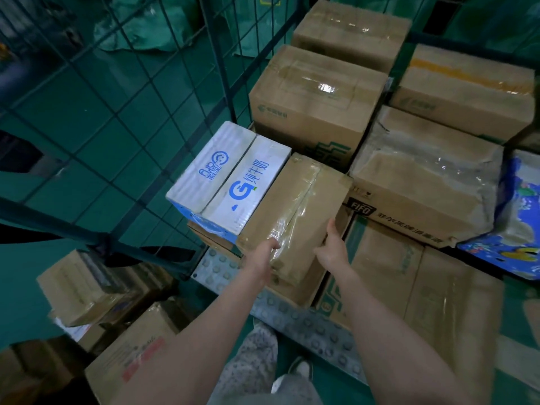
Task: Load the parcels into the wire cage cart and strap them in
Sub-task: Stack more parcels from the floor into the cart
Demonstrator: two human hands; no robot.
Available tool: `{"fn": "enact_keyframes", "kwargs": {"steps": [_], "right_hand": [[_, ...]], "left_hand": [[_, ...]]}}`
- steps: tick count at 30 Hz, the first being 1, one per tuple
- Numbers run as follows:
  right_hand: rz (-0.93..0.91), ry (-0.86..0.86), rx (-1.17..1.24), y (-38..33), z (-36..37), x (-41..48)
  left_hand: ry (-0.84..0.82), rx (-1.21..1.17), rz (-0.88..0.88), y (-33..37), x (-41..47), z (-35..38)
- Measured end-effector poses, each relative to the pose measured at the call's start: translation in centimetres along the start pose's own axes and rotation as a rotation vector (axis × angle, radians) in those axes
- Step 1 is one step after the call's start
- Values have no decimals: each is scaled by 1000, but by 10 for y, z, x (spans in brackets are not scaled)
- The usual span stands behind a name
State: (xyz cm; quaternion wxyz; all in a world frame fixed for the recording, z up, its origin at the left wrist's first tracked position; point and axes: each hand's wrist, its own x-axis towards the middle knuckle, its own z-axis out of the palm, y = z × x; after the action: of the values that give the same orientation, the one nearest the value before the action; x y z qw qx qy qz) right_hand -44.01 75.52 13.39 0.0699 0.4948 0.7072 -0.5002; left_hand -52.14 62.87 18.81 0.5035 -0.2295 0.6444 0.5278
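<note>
Head view. Both hands are clamped on the box (295,206) at frame centre. The left hand (263,254) lies over the box's near left edge, fingers on its taped top. The right hand (331,248) holds the near right corner, thumb up along the side (its other fingers are hidden underneath). The box sits inside the cart (131,106), just beside the milk case (226,176), with its far end near the FIFO carton (420,182).

The step in hand, as judged, is seating this box.
- Push it forward and level until it lies flush with the milk case, leaving no gap.
- Draw the right fingers out from under it before letting go.
- Keep a firm hold, since the glossy top may slip.

More parcels (87,290) wait on the floor (26,287) at lower left. No strap is visible, so strapping is not yet begun.
</note>
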Motion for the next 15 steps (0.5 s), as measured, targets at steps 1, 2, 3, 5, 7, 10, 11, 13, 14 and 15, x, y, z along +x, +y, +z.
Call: {"fn": "enact_keyframes", "kwargs": {"steps": [1, 2, 3, 5, 7, 10, 11, 13, 14, 15], "right_hand": [[-2, -3, -4, 0, -2, 0], [1, -10, -9, 0, -2, 0], [7, -8, -12, 0, -3, 0], [22, -5, -17, -2, -2, 0], [39, 6, -41, -6, -2, 0], [44, 25, -133, -12, -2, -2], [38, 37, -173, -15, -1, -5], [18, 76, -232, -21, 0, -10], [1, 92, -249, -24, 1, -17], [-5, 101, -264, -26, 3, -23]], "left_hand": [[5, 32, 4, -2, -2, 2], [31, 73, 8, -5, -2, 0], [51, 139, 12, -5, -3, -2], [76, 273, 2, -1, -2, -6], [49, 360, -7, 6, 0, -9], [7, 430, -13, 14, -6, -16], [-1, 445, -6, 15, -9, -18], [17, 455, 23, 15, -12, -26], [42, 463, 43, 14, -15, -31], [61, 466, 49, 12, -17, -35]]}}
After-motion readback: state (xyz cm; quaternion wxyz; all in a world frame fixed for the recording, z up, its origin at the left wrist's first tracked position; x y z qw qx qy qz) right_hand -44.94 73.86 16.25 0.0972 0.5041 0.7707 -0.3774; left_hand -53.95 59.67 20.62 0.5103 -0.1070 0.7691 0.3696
